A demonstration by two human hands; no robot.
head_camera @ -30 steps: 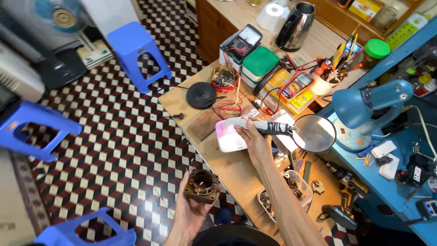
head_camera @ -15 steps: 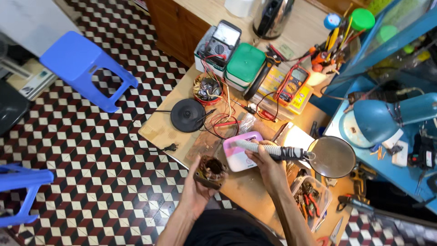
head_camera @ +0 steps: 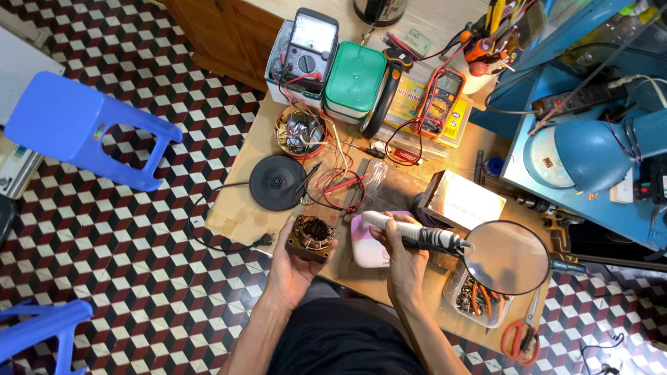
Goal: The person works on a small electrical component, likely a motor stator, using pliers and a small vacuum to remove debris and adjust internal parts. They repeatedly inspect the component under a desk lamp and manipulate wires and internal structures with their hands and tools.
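Left hand (head_camera: 295, 267) grips motor stator (head_camera: 310, 238) at bench (head_camera: 240, 215) edge – fingers wrapped round it – right hand (head_camera: 405, 258) fingers clamped on white tool (head_camera: 410, 232), beside magnifier (head_camera: 506, 257).

small electronics repair workshop: cluttered wooden workbench (head_camera: 240, 215) with yellow-cased multimeter (head_camera: 445, 103), round magnifying glass (head_camera: 507, 257), tangled red test leads (head_camera: 340, 184)

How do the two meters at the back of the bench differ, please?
The analog meter is black with a wide pale dial face; the digital multimeter is orange-edged with a small screen. The analog meter sits in a box; the digital multimeter lies on a yellow book. Both have a rotary selector.
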